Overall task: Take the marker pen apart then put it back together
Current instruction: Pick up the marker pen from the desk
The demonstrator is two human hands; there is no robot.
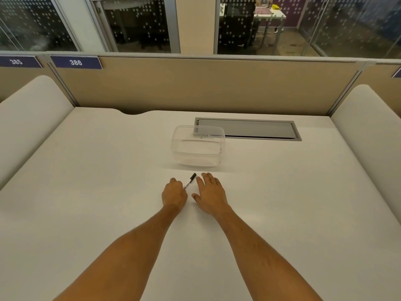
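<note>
- Your two bare forearms: they enter from the near edge and converge toward the middle of the bench [86,192], a plain white surface.
- Your left hand [174,194]: knuckles up, fingers curled closed around the near end of the marker pen [190,180]. The fingertips themselves are hidden under the hand.
- Marker pen: one piece, slim, with a pale barrel and a black cap at its far end. It slants away to the far right from your left hand, low over the bench; whether the capped end touches the surface cannot be told.
- Your right hand [210,194]: open and flat, palm down, fingers spread a little and pointing far, holding nothing. It sits just right of the pen, the forefinger close beside the black cap but apart from it.
- Clear plastic container [198,146]: rectangular with rounded corners, no lid on it, standing just beyond the pen and both hands. It looks empty apart from faint dark specks; a small handwritten label on its far wall is too blurred to read.
- Grey cable hatch [249,129]: a long recessed panel set into the bench, behind and to the right of the container.
- Beige divider panel [206,85]: runs along the far edge of the bench, with a blue number plate [76,62] reading 386 at its upper left.
- Glass partitions [134,22]: dotted panes beyond the divider.
</note>
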